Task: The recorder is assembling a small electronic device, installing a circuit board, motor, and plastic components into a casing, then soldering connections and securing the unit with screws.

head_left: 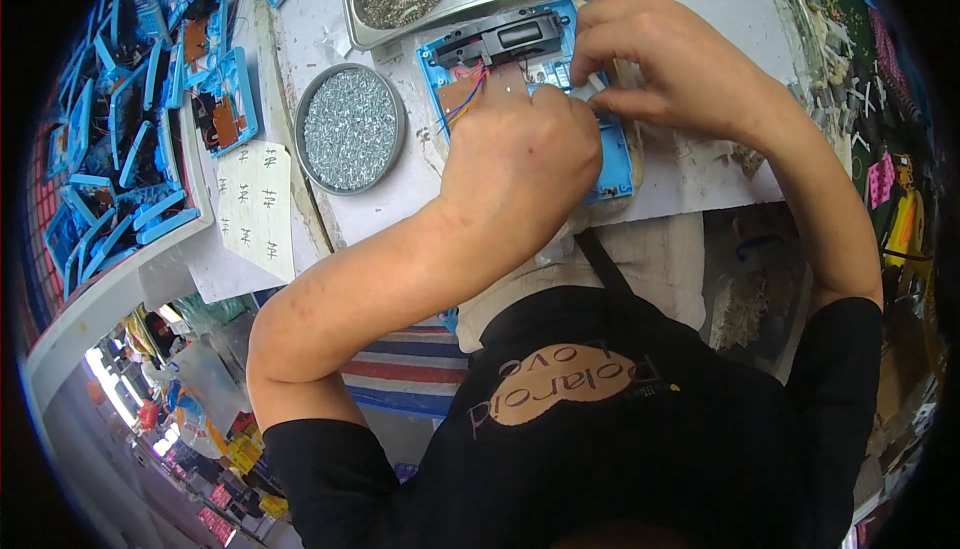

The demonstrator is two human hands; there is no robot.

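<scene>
A blue plastic casing point(614, 161) lies on the bench in front of me, its inside facing up. Across its far end sits a black plastic part point(500, 41), and thin coloured wires point(466, 109) run beside a brown circuit board point(456, 95). My left hand point(525, 154) is curled closed over the middle of the casing, hiding what its fingers grip. Above the casing's right side, my right hand point(650, 59) pinches a small whitish piece point(588, 89) between thumb and fingers, close to the left fingertips.
A metal tray point(425, 27) with small springs stands at the back. To the left is a round dish point(401, 134) full of small silvery metal pieces, near a handwritten paper point(255, 211). Many blue casings point(130, 149) pile up far left. Small grey parts point(815, 59) lie at right.
</scene>
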